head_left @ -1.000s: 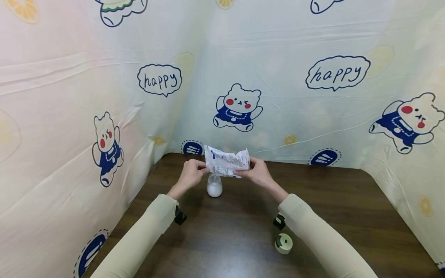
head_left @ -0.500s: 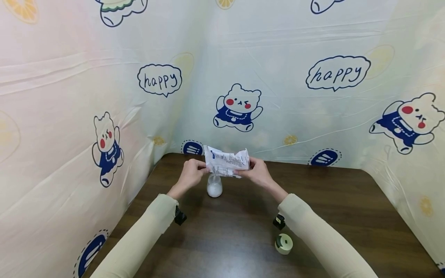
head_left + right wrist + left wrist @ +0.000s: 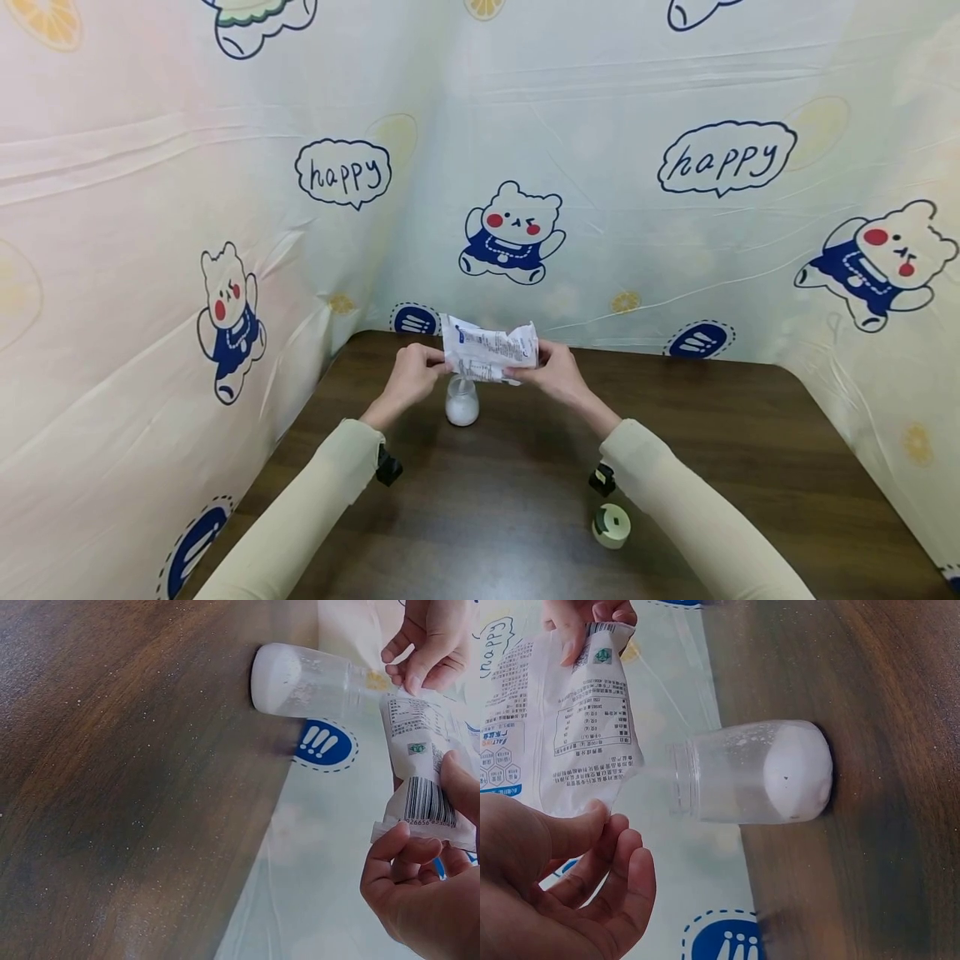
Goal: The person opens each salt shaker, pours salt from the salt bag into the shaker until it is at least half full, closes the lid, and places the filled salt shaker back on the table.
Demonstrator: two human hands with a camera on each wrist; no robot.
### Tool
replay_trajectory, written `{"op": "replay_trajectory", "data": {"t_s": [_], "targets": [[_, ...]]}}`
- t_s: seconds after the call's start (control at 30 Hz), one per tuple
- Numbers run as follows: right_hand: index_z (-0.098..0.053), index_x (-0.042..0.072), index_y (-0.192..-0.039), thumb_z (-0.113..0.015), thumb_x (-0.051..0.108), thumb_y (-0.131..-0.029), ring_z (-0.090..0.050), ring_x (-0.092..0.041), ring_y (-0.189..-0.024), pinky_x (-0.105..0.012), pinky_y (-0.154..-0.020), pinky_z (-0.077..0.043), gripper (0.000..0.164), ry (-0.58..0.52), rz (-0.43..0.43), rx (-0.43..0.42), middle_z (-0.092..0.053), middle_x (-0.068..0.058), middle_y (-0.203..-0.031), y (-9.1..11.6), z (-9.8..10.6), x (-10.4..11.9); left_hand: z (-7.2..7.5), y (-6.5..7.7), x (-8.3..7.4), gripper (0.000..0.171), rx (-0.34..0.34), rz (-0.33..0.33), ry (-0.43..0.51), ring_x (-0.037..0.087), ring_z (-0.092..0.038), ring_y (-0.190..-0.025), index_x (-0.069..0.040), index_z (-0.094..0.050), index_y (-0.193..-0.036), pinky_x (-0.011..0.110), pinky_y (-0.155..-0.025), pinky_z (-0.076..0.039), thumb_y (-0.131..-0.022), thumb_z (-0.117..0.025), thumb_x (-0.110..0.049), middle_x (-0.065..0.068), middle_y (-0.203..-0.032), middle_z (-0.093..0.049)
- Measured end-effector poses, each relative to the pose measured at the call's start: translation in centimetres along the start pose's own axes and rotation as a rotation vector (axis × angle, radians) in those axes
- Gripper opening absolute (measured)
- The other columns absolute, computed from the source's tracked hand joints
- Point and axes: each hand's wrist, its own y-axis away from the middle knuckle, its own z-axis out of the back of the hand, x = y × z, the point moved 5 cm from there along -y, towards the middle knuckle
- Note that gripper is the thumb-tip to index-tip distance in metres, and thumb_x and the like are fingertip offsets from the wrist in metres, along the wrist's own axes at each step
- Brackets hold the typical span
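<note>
Gripping the packet (image 3: 489, 346) from opposite ends, left hand (image 3: 412, 370) faces right hand (image 3: 561, 372).

packet (image 3: 589, 727): white, dark print; powder (image 3: 796, 776): white; table (image 3: 480, 508): brown, wood-grained; sleeves (image 3: 303, 504): cream

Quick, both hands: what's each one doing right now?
Left hand: closed, pinching a corner of the white packet near the jar's mouth.
Right hand: closed, gripping the packet's barcode end.

Dark wood tabletop (image 3: 495, 508); pale cloth (image 3: 615, 92) around it, printed with bears (image 3: 512, 233), oranges, "happy" bubbles (image 3: 727, 158); soft glare on wood.
</note>
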Motion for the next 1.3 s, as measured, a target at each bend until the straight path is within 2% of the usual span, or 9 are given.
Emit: {"op": "replay_trajectory", "data": {"t_s": [0.63,0.97,1.3], "targets": [[-0.07,0.006,-0.132,-0.087,0.007,-0.087,-0.071,-0.032,-0.106,-0.048,-0.09,-0.059,0.048,0.008,-0.006,-0.001,-0.072,-0.013,-0.129,-0.04,0.02,0.16,-0.01,-0.13,0.1,0.012,-0.007,-0.011,-0.003,0.022,-0.064,-0.082,-0.002,-0.083,-0.106,0.036,-0.071,-0.051,-0.096,-0.077,-0.002,0.009,-0.101,-0.079],[-0.071,0.006,-0.131,-0.088,0.006,-0.087,-0.071,-0.029,-0.105,-0.045,-0.089,-0.059,0.047,0.014,-0.01,0.001,-0.073,-0.012,-0.126,-0.03,-0.15,0.02,-0.07,0.17,0.24,0.01,-0.01,-0.015,-0.021,0.02,-0.061,-0.078,-0.004,-0.084,-0.104,0.035,-0.07,-0.049,-0.096,-0.077,-0.003,0.008,-0.1,-0.079],[-0.072,0.003,-0.129,-0.088,0.005,-0.087,-0.072,-0.03,-0.104,-0.043,-0.086,-0.06,0.046,0.011,0.025,0.002,-0.073,-0.014,-0.125,0.15,-0.11,0.31,-0.16,0.11,0.3,0.011,-0.005,-0.013,-0.01,0.02,-0.061,-0.078,-0.004,-0.084,-0.104,0.035,-0.069,-0.049,-0.096,-0.077,-0.003,0.008,-0.1,-0.079]]}}
